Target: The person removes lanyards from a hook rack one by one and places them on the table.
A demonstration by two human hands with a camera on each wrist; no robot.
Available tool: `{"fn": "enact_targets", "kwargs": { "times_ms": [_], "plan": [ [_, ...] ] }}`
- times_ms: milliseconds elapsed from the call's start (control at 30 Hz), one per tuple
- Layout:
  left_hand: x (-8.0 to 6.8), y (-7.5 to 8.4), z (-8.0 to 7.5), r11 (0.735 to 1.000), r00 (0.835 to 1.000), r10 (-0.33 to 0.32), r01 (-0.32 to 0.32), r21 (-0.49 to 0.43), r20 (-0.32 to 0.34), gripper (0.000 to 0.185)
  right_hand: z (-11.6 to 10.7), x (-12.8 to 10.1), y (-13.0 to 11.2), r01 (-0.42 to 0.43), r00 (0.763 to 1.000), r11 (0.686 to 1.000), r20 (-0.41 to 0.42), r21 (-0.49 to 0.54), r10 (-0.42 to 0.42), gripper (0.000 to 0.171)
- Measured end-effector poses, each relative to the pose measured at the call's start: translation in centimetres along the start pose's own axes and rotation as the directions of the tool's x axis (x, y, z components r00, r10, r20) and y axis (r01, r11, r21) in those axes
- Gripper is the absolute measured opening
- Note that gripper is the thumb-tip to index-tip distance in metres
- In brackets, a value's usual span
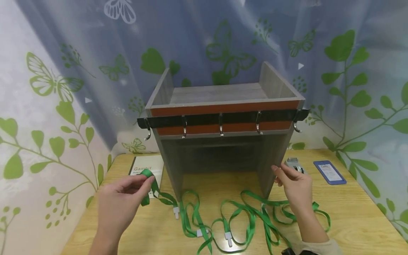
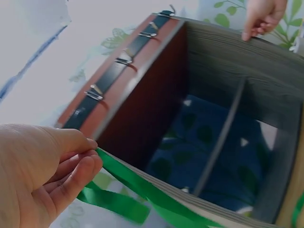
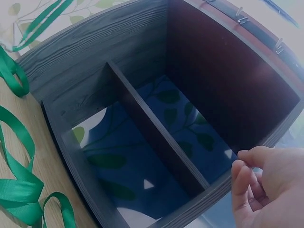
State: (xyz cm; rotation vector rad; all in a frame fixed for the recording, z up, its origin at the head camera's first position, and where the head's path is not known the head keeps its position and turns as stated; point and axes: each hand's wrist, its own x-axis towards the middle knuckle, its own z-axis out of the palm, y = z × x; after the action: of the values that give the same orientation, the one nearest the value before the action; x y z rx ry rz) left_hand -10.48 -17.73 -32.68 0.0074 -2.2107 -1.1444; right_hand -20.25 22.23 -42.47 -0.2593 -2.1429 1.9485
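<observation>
In the head view my left hand (image 1: 122,198) pinches a green lanyard (image 1: 147,173) between thumb and fingers, left of a grey wooden shelf unit (image 1: 277,156). In the left wrist view the lanyard's strap (image 2: 142,187) hangs in a loop below the fingertips and runs off to the right. My right hand (image 1: 294,182) is beside the shelf's right side panel, its fingers loosely bent and fingertips right at the panel's front edge, with no lanyard between them. Along the shelf's reddish-brown front, a black rail (image 1: 202,119) carries several bare metal hooks (image 1: 221,125).
More green lanyards (image 1: 251,223) with pale clips (image 1: 228,238) lie tangled on the wooden table (image 1: 153,230) before the shelf. A white booklet (image 1: 145,163) lies at the left. On the right are a blue card holder (image 1: 329,173) and a small grey object (image 1: 291,162).
</observation>
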Motion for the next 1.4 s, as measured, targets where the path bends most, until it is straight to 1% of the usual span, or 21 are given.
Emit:
{"fn": "enact_targets", "kwargs": {
  "times_ms": [167,267,400,467,533,600,733,833,867,967,1067,1167,1233,1267,1400],
  "plan": [
    [-1.1,-2.0,0.9,0.998,0.998,0.050,-0.051,0.026,0.031,0.006,0.1,0.2,-0.1,0.000,1.000,1.000,0.005,0.024,0.000,0.052],
    [-2.0,-3.2,1.2,0.998,0.998,0.050,-0.051,0.035,0.037,0.007,0.1,0.2,-0.1,-0.009,1.000,1.000,0.015,0.018,0.009,0.054],
    [-3.2,-4.7,1.6,0.999,0.998,0.025,-0.027,0.041,0.052,0.009,-0.1,-0.1,0.0,-0.024,1.000,1.000,0.015,0.012,0.024,0.054],
    [-3.7,-5.2,1.9,0.999,0.998,0.007,-0.010,0.040,0.067,0.010,-0.4,-0.2,0.1,-0.023,1.000,1.000,0.009,0.008,0.023,0.054],
    [-4.4,-5.7,2.3,0.999,0.996,-0.027,0.024,0.037,0.087,0.010,-0.6,-0.3,0.2,-0.030,0.999,0.999,0.011,0.018,0.030,0.053],
    [-5.1,-6.2,2.7,0.997,0.992,-0.073,0.069,0.044,0.101,0.009,-0.6,-0.3,0.2,-0.024,1.000,1.000,0.014,0.006,0.024,0.053],
    [-6.2,-7.3,3.5,0.983,0.977,-0.178,0.170,0.068,0.121,0.007,-0.4,-0.1,0.2,-0.001,1.000,1.000,0.015,-0.007,0.001,0.052],
    [-6.8,-8.3,3.9,0.966,0.958,-0.254,0.244,0.083,0.135,0.005,-0.4,0.1,0.1,0.010,1.000,1.000,0.014,-0.015,-0.009,0.052],
    [-6.9,-8.6,4.1,0.960,0.951,-0.275,0.265,0.090,0.141,0.005,-0.4,0.1,0.0,0.011,1.000,1.000,0.015,-0.015,-0.011,0.051],
    [-7.2,-9.3,4.3,0.935,0.921,-0.351,0.335,0.116,0.169,0.004,-0.4,0.2,-0.1,0.018,1.000,1.000,0.021,-0.019,-0.018,0.051],
    [-7.4,-9.9,4.4,0.917,0.897,-0.394,0.370,0.147,0.201,0.005,-0.5,0.2,-0.2,0.028,0.999,0.999,0.028,-0.026,-0.028,0.052],
    [-7.6,-10.3,4.6,0.908,0.882,-0.415,0.386,0.163,0.222,0.006,-0.6,0.2,-0.2,0.026,0.999,0.999,0.039,-0.023,-0.025,0.053],
    [-7.8,-10.5,4.6,0.907,0.882,-0.416,0.385,0.168,0.221,0.006,-0.6,0.1,-0.3,0.016,0.999,1.000,0.044,-0.010,-0.016,0.053],
    [-7.9,-10.6,4.6,0.909,0.886,-0.411,0.381,0.168,0.214,0.007,-0.6,0.1,-0.3,0.013,0.999,1.000,0.045,-0.003,-0.012,0.053],
    [-7.9,-10.9,4.6,0.924,0.912,-0.372,0.346,0.166,0.171,0.008,-0.6,0.0,-0.2,0.011,0.999,1.000,0.040,0.010,-0.011,0.052]
  ]
}}
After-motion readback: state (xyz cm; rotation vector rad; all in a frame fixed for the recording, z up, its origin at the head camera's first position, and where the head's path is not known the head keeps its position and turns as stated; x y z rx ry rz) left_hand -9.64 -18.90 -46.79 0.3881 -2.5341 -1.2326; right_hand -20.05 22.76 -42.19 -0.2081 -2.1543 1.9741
